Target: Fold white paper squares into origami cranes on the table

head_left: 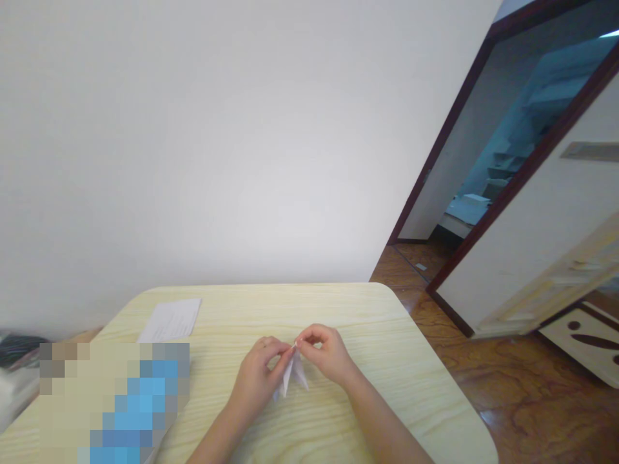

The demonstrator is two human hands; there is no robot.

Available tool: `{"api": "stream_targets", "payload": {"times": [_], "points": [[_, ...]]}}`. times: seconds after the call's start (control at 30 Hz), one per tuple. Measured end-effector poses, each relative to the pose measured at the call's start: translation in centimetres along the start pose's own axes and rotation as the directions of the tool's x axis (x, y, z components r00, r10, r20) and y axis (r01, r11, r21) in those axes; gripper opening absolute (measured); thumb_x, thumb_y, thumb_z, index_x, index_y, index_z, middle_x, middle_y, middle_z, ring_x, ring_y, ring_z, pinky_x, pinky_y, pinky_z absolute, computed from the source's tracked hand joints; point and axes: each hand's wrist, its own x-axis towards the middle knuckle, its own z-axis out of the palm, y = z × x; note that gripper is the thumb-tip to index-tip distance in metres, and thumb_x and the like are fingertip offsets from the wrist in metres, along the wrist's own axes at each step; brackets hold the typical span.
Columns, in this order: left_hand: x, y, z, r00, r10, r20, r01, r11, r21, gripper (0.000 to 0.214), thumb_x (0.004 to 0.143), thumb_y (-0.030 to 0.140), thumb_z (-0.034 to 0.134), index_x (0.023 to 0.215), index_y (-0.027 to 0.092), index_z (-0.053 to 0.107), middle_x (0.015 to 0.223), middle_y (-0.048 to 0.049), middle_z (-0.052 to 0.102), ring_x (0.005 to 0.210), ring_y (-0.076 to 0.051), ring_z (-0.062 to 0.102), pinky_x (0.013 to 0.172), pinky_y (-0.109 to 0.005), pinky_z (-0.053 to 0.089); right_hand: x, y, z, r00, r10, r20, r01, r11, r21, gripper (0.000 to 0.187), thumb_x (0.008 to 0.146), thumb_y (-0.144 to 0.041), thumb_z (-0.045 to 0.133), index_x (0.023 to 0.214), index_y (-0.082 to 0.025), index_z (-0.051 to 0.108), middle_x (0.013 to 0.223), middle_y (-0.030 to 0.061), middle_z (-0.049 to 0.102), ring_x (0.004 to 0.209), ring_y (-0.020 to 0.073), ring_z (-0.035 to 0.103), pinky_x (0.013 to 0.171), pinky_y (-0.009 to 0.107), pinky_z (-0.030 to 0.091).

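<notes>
A small piece of folded white paper (298,374) hangs between my hands above the wooden table (387,412), its pointed flaps spreading downward. My left hand (264,370) pinches its top edge between thumb and forefinger. From the other side, my right hand (326,351) pinches the same top point, thumb and forefinger pressed together. The fingertips of both hands almost meet there. Part of the paper is hidden behind my left hand.
A white sheet with faint writing (171,319) lies at the table's far left. Nearer, a blurred patch with blue (140,403) covers the left side. A white wall (265,142) stands behind the table. At the right are a doorway and wooden floor (435,335).
</notes>
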Motion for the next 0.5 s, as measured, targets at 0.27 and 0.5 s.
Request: {"api": "stream_targets", "payload": {"times": [0.27,0.5], "points": [[0.1,-0.4,0.1,1.000,-0.030,0.001,0.030,0.999,-0.040,0.020,0.080,0.029,0.049,0.075,0.020,0.065,0.072,-0.0037,0.064,0.071,-0.016,0.058,0.067,-0.028,0.047,0.5,0.7,0.2,0.999,0.021,-0.038,-0.018,0.997,0.078,0.013,0.071,-0.026,0.057,0.064,-0.015,0.061,0.062,0.0013,0.059,0.060,0.0128,0.054,0.057,0.023,0.042],[0.1,-0.4,0.2,0.999,0.030,-0.018,-0.033,0.986,-0.166,0.023,0.080,0.026,0.050,0.100,0.024,0.061,0.095,-0.0061,0.063,0.089,-0.017,0.058,0.075,-0.029,0.049,1.2,1.2,-1.2,0.998,0.052,-0.031,-0.044,0.971,0.235,0.021,0.075,-0.035,0.053,0.068,-0.016,0.056,0.062,-0.0012,0.054,0.060,0.0113,0.050,0.057,0.022,0.039]]}}
